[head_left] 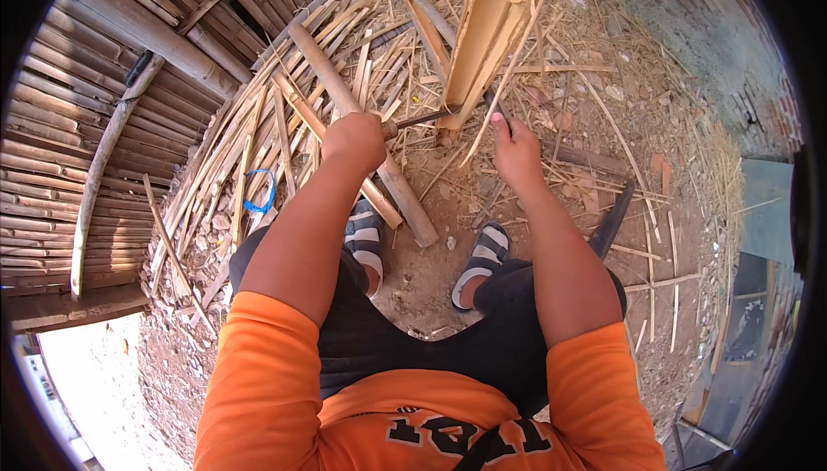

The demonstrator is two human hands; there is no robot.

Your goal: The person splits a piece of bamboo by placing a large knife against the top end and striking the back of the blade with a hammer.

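My left hand is closed round the wooden handle of a knife. Its dark blade points right and meets the lower end of a split bamboo pole. The pole stands tilted in front of me, its hollow pale inside showing and its halves parted toward the top. Just right of the pole's lower end, my right hand is closed on a dark narrow bar, thumb on top. The bar's far end is hidden behind the bamboo.
Bamboo strips lie piled to the left, with a round bamboo pole across them. A blue strap loop sits among them. A slatted bamboo structure stands left, a brick wall right. A dark bar lies beside my right knee.
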